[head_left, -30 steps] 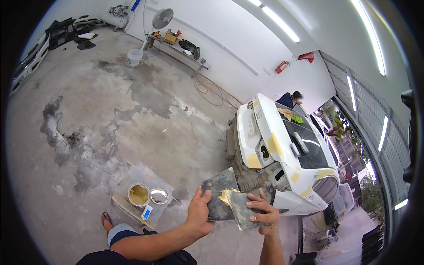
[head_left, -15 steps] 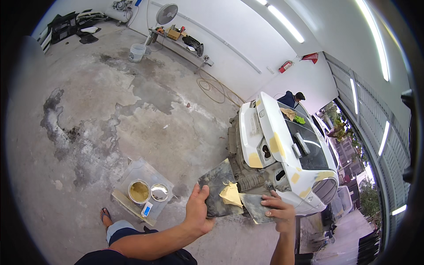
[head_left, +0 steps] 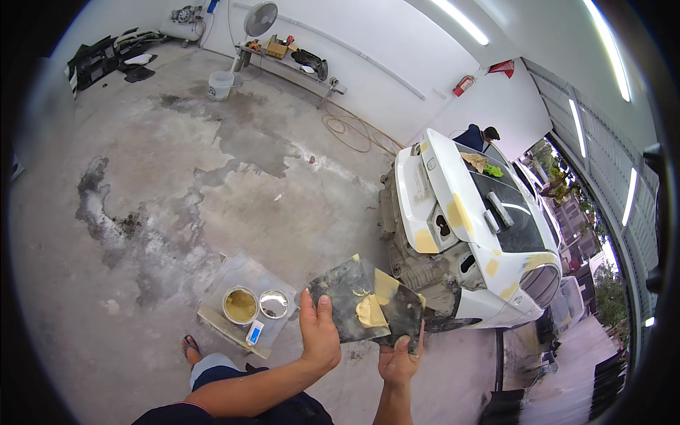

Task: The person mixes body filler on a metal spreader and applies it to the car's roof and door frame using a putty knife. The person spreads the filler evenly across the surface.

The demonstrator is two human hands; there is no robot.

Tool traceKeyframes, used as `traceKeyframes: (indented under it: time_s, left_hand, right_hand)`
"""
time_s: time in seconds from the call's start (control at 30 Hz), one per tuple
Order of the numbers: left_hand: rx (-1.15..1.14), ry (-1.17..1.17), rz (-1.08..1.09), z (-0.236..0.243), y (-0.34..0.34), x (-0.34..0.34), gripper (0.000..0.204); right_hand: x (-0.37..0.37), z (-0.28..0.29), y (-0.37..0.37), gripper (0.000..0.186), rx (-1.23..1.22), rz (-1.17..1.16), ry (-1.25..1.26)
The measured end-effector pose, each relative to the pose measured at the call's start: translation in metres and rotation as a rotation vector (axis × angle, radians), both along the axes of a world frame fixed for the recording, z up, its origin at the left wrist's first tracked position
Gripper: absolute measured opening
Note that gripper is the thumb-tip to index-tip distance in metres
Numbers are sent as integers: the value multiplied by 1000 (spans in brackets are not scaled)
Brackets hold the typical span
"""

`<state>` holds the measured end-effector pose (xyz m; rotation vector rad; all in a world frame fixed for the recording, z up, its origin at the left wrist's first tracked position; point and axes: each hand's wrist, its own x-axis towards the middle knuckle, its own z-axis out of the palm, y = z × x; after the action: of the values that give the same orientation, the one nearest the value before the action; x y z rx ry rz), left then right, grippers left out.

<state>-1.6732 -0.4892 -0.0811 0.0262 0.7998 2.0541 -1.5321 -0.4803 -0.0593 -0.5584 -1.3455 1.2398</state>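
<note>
My left hand (head_left: 320, 338) grips a dark, smeared mixing plate (head_left: 336, 289) by its left edge. On that plate sits a mound of yellow body filler (head_left: 371, 312). My right hand (head_left: 400, 363) is closed on the lower edge of a dark flat filler spreader (head_left: 405, 319), its thumb across the face. A paler yellow film covers the spreader's upper left part. The two flat pieces meet or overlap beside the filler; exact contact cannot be made out. To the left, low down, stand an open can of yellowish filler (head_left: 224, 304) and a shiny round lid (head_left: 273, 304).
Can, lid and a small white-and-blue package (head_left: 255, 332) rest on a pale bin-like stand (head_left: 212, 324). At right is a white car (head_left: 440, 185) with yellow filler patches and its rear bumper off. Another person (head_left: 470, 138) leans beside it. A bucket (head_left: 220, 85) and bench (head_left: 301, 73) stand farther back.
My right hand has moved down and left, turning the spreader so a yellow-smeared face shows. The filler mound looks more pressed onto the mixing plate. The view has shifted slightly.
</note>
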Motion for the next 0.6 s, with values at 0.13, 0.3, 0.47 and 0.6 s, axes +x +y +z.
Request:
traceKeyframes:
  time_s: [0.13,0.3,0.47,0.6]
  left_hand:
    - [106,100,52,7,3,-11,33]
    - [234,-45,78,5,7,-25,38]
    - [0,-41,-1,-8,0,0,44]
    - [166,63,-50,-10,0,13,30]
  right_hand:
    - [30,20,0,39,446,-76,-785]
    - [58,22,-1,43,165,-87,-761]
    - [36,11,-14,69,-142,-105,8]
    - [21,20,-23,59,-17,-125,-295]
